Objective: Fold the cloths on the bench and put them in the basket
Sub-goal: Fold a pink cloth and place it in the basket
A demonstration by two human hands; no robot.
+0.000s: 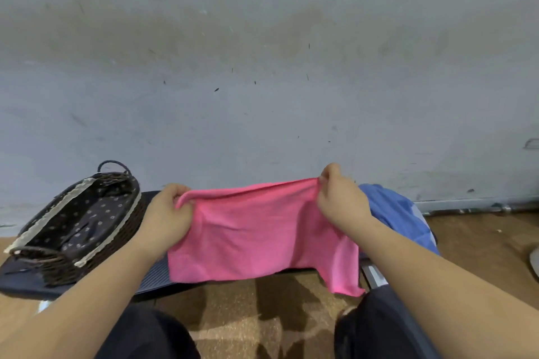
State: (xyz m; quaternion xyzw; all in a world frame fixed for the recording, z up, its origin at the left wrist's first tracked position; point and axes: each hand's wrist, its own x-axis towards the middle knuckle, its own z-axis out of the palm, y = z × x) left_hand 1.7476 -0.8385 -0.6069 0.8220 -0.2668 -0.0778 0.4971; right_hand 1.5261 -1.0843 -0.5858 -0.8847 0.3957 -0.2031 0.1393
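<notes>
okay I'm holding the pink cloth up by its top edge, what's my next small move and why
Probably bring the left hand across to the right hand, halving the pink cloth: it hangs unfolded, its lower right corner drooping, and the basket looks empty.

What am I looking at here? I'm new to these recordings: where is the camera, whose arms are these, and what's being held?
There is no machine. One camera sits on a person's head, looking down at their own bare arms. The left hand and right hand each pinch a top corner of a pink cloth, stretched between them over a dark bench. A lined wicker basket stands on the bench at the left, with no cloth visible inside. A blue cloth lies at the right.
</notes>
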